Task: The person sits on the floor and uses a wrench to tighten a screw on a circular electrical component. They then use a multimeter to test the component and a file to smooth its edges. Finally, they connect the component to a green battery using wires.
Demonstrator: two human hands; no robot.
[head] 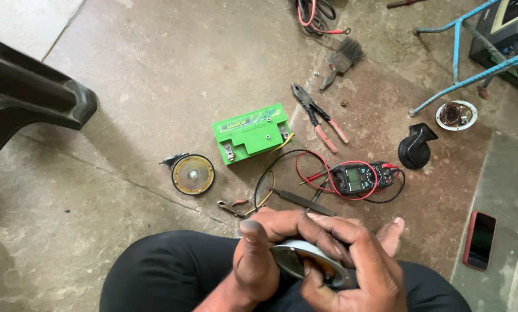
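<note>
A person crouches on a stained concrete floor (155,75), both hands wrapped round a round metal horn disc (305,254) held over the knees, just near of a green battery (251,133) that sits mid-floor. The left hand (265,254) cups the disc's rim with the thumb upright; the right hand (351,266) curls over its far edge, fingers pressed together. The disc looks like thin, stiff sheet metal, light but easily dented, best gripped by its rim. Its flat face tilts up and left; being round, it shows no long axis. Right of the battery lie a multimeter (360,178) with red and black leads and pliers (319,117); left of it, a second horn disc (193,174).
</note>
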